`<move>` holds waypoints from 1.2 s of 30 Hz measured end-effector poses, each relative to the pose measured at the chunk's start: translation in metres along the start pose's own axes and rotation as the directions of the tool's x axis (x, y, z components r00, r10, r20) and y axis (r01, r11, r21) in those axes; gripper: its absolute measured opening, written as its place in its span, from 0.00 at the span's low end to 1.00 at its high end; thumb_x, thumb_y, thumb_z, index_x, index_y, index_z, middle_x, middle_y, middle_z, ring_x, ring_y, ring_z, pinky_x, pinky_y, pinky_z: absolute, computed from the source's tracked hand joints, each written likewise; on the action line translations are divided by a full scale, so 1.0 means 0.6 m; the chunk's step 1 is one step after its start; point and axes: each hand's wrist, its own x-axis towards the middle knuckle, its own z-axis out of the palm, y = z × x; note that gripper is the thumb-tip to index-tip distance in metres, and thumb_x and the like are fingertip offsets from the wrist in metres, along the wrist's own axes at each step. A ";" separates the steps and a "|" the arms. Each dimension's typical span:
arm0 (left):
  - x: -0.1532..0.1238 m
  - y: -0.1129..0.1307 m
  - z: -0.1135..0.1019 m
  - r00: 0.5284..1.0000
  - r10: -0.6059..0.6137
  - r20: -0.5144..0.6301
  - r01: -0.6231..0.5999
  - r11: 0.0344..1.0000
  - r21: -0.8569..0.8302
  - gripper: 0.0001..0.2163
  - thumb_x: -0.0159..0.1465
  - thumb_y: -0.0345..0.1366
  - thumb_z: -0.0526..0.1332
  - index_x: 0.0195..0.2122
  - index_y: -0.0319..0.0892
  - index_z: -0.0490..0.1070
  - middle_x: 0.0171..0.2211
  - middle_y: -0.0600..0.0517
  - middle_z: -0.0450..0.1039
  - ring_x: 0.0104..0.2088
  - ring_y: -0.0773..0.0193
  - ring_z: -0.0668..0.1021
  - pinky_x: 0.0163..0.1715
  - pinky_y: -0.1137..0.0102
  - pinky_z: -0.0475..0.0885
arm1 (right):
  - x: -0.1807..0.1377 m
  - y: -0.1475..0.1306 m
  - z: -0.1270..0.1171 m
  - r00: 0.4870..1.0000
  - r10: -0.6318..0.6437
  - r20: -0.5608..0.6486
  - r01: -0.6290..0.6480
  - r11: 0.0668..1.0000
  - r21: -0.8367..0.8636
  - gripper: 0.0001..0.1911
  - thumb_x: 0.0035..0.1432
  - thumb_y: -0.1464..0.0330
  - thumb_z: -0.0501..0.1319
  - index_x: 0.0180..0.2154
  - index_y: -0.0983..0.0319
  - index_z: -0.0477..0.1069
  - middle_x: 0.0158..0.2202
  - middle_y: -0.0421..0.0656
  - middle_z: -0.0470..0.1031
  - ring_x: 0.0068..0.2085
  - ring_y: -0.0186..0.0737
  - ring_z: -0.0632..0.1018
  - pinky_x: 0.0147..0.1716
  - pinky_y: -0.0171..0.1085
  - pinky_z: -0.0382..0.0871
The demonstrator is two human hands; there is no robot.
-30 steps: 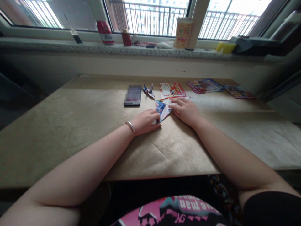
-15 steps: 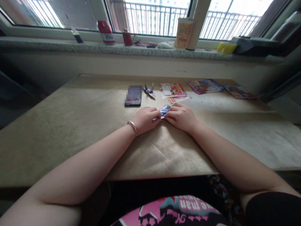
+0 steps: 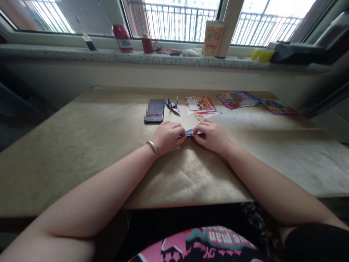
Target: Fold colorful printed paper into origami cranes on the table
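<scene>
A small folded piece of printed paper (image 3: 189, 132), blue and white, is held low over the table between my two hands. My left hand (image 3: 169, 137), with a silver bangle at the wrist, pinches its left end. At its right end, my right hand (image 3: 212, 135) grips it between thumb and fingers. Only a narrow strip shows between the fingertips; the ends are hidden by the hands. Just beyond lies a folded paper figure (image 3: 173, 106) with pointed tips, beside a dark phone (image 3: 155, 111).
Printed red and white sheets (image 3: 201, 105) lie past my right hand. Farther right are a stack of colourful cards (image 3: 237, 100) and another card pile (image 3: 279, 106). On the windowsill (image 3: 109, 54) stand a red can (image 3: 122, 37), a red bottle (image 3: 147, 43) and a patterned cup (image 3: 212, 38).
The paper between my hands has gone from a raised, pointed flap to a flatter, narrower strip. My fingertips have moved slightly apart. Other things on the table stay put.
</scene>
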 end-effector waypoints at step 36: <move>-0.001 0.000 -0.007 1.000 0.023 0.001 -0.023 0.999 0.027 0.09 0.65 0.37 0.58 0.30 0.42 0.73 0.31 0.51 0.74 0.32 0.63 0.73 0.36 0.68 0.65 | -0.002 0.002 -0.004 0.997 -0.058 -0.047 0.052 0.992 -0.116 0.07 0.59 0.69 0.57 0.33 0.56 0.74 0.35 0.41 0.78 0.43 0.45 0.73 0.55 0.47 0.60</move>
